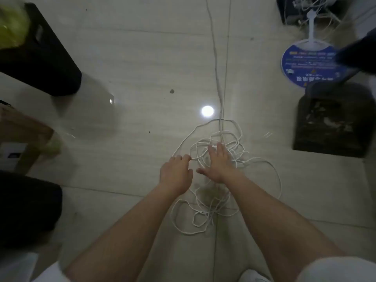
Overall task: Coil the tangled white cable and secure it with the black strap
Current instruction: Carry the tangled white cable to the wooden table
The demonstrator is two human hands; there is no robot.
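A tangled white cable (205,218) lies in loose loops on the pale tiled floor, with one strand running straight away toward the top of the view. My left hand (176,174) pinches a strand of the cable at the tangle's left edge. My right hand (218,162) is spread flat with fingers apart, resting on top of the upper part of the tangle. No black strap shows in this view.
A blue and white round fan base (305,64) with more white cords stands at the upper right. A dark box (329,121) sits below it. A black bin (46,58) is at the upper left, a wooden piece (24,131) and dark shapes at the left.
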